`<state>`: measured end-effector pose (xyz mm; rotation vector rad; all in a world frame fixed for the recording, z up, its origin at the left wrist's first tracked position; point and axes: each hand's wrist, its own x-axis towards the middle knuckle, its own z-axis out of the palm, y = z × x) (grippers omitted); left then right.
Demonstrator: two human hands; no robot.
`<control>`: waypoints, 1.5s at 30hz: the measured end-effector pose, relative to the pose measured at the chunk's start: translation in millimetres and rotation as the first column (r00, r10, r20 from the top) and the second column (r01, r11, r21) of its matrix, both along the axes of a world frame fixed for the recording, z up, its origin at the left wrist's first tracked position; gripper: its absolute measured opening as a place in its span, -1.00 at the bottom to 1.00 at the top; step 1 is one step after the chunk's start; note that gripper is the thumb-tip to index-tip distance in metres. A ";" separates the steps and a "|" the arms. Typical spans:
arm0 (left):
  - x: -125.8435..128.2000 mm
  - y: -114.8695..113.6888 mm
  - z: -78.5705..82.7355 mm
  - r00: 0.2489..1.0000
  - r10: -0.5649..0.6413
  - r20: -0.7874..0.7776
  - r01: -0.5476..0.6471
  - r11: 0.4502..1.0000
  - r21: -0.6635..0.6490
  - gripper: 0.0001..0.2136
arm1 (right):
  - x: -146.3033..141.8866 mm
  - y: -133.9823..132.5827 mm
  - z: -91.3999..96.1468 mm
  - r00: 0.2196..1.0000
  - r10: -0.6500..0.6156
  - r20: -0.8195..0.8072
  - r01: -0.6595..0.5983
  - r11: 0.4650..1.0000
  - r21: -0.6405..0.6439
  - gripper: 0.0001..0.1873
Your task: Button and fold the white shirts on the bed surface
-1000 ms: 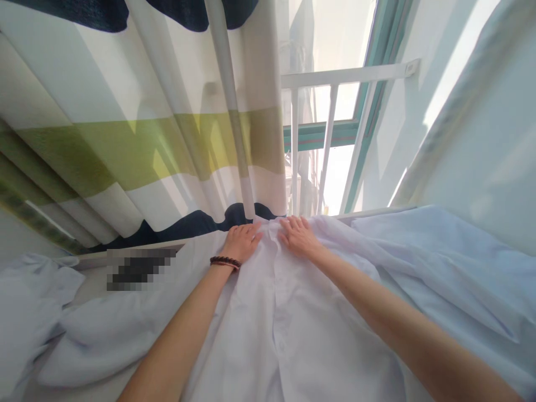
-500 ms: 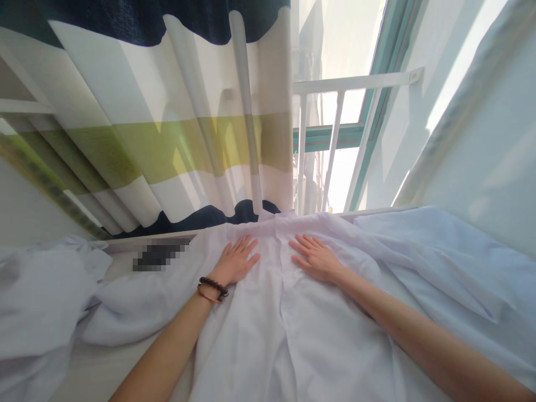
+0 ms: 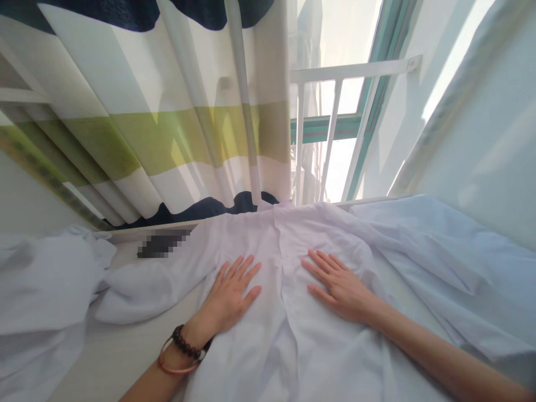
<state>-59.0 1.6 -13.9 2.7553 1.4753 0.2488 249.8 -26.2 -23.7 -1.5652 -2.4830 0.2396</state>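
A white long-sleeved garment (image 3: pixel 272 335), like a shirt or lab coat, lies spread on a pale flat surface (image 3: pixel 125 357), its front placket running down the middle. My left hand (image 3: pixel 232 293) rests flat on the panel left of the placket, fingers spread. On that wrist are a dark bead bracelet and a reddish bangle. Flat on the right panel lies my right hand (image 3: pixel 337 285), fingers stretched out. Neither hand grips the cloth. The sleeves reach out to both sides, with creases in them.
More bunched white cloth (image 3: pixel 37 296) lies at the left. A pixelated dark item (image 3: pixel 163 243) sits near the back edge. Behind hang a striped curtain (image 3: pixel 167 134) and a white railing (image 3: pixel 352 71) before a green-framed window (image 3: pixel 326 128). A pale wall (image 3: pixel 494 156) stands at the right.
Both hands have slid down the garment towards me, staying flat on it. The right hand has also shifted slightly right. The whole view has moved a little, with the background higher.
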 end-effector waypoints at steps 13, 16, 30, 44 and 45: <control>5.1 -108.1 48.7 0.888 -0.347 0.302 0.459 0.709 -0.536 -0.90 | 17.2 -90.3 51.5 0.870 0.401 -0.288 -0.470 0.851 -0.234 -0.62; 7.2 -108.8 54.9 0.882 -0.291 0.370 0.461 0.693 -0.554 -0.83 | 17.9 -101.0 57.1 0.848 0.445 -0.287 -0.510 0.832 -0.218 -0.84; 23.6 -122.3 39.8 0.798 -0.543 0.262 0.596 0.645 -0.478 -0.88 | -18.3 -125.1 43.7 0.710 0.672 -0.212 -0.704 0.686 -0.182 -0.76; 24.1 -129.5 42.2 0.782 -0.584 0.216 0.597 0.606 -0.526 -0.81 | -21.8 -112.6 46.7 0.600 0.448 -0.663 -0.799 0.368 -0.475 -0.86; 24.7 -130.9 39.0 0.771 -0.597 0.220 0.611 0.596 -0.522 -0.84 | -24.1 -113.6 47.7 0.607 0.438 -0.663 -0.795 0.324 -0.513 -0.81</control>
